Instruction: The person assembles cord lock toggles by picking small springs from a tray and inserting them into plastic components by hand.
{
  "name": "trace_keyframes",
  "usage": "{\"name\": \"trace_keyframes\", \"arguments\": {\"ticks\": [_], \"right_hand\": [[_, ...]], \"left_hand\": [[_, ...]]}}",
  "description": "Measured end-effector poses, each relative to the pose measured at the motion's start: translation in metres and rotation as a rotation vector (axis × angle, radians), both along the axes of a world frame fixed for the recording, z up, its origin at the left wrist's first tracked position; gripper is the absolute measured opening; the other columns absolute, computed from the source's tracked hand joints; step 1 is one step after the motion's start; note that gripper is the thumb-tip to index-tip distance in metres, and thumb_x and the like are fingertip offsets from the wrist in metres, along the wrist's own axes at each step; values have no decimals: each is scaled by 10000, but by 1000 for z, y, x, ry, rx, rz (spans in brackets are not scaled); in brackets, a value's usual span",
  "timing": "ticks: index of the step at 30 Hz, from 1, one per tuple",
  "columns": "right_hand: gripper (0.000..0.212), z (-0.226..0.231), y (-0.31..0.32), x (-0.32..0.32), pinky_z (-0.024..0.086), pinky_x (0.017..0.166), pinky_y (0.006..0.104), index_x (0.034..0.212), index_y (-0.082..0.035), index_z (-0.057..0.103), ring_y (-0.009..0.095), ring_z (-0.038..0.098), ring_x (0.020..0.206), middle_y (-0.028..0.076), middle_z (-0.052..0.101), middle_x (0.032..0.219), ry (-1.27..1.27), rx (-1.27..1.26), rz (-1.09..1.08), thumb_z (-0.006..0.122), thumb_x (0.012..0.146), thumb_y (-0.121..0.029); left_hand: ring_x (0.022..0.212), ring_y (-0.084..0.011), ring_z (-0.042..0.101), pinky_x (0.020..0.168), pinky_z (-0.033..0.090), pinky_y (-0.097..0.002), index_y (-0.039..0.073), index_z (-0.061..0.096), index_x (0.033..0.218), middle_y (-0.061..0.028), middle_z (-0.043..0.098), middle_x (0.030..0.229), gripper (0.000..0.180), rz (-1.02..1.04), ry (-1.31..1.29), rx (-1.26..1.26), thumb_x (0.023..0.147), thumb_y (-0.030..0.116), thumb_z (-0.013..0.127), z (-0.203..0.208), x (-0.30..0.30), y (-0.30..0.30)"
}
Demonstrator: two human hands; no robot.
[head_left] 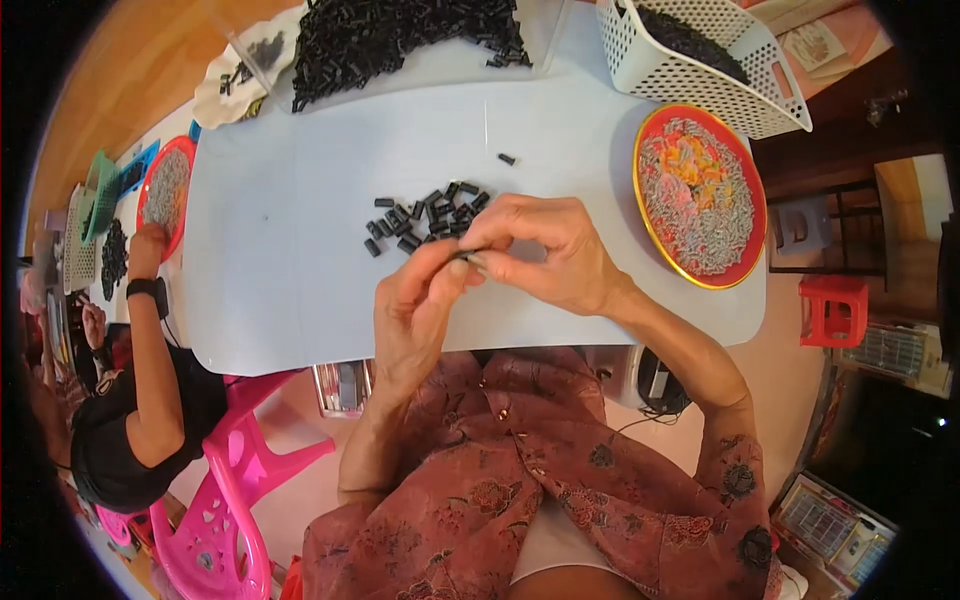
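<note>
My left hand (412, 305) and my right hand (555, 255) meet over the near middle of the white table (300, 290). Thumbs and fingertips of both are pinched on one small black cylindrical piece (461, 255), mostly covered by the fingers. Just beyond them lies a loose pile of similar black pieces (410, 220), partly behind my right hand. One black piece (507, 159) rests apart, farther off. To the right stands a round red tray (757, 215) with a gold rim, holding many small silver metal parts (690, 235).
A clear bin (550, 40) heaped with black pieces (400, 45) stands at the far edge. Right of it is a white perforated basket (690, 85). At left, a co-worker's hand (150, 245) reaches by another red tray (183, 215). A pink chair (245, 470) stands lower left.
</note>
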State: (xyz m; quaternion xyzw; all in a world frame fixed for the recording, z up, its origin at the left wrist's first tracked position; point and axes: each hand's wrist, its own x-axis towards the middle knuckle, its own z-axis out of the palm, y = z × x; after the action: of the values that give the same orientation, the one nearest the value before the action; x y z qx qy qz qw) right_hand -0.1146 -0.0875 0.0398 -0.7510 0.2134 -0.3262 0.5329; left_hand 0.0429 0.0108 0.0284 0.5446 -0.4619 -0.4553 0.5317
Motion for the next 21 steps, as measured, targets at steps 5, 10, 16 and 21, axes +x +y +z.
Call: {"name": "trace_keyframes", "arguments": {"ticks": [5,10,16,21], "right_hand": [[215,10,-11,-2,507,680,281,934,-30,677,182,629,758,91,649,882,18,-64,101,636,733,36],[180,14,-35,-1,496,674,273,939,-34,679,147,621,767,67,664,877,146,-65,212,632,767,-14],[133,6,-97,0,486,585,260,910,7,665,122,592,614,68,665,741,368,-323,-152,626,807,-66],[112,2,-116,6,494,598,352,823,21,659,290,627,616,182,642,721,437,-411,-272,590,760,-41]], "left_hand": [[787,-111,573,722,455,-253,-22,611,1038,-61,644,831,256,-107,42,-38,962,208,529,3,6,-2],[754,-121,570,720,453,-254,-40,606,993,-52,630,815,264,-89,112,-28,968,207,519,-10,6,4],[692,-109,541,661,432,-249,-43,593,967,-52,622,796,241,-2,132,-86,973,177,495,-18,4,10],[686,-106,530,650,422,-248,-32,587,979,-53,613,786,223,9,95,-64,968,166,487,-20,6,9]]}}
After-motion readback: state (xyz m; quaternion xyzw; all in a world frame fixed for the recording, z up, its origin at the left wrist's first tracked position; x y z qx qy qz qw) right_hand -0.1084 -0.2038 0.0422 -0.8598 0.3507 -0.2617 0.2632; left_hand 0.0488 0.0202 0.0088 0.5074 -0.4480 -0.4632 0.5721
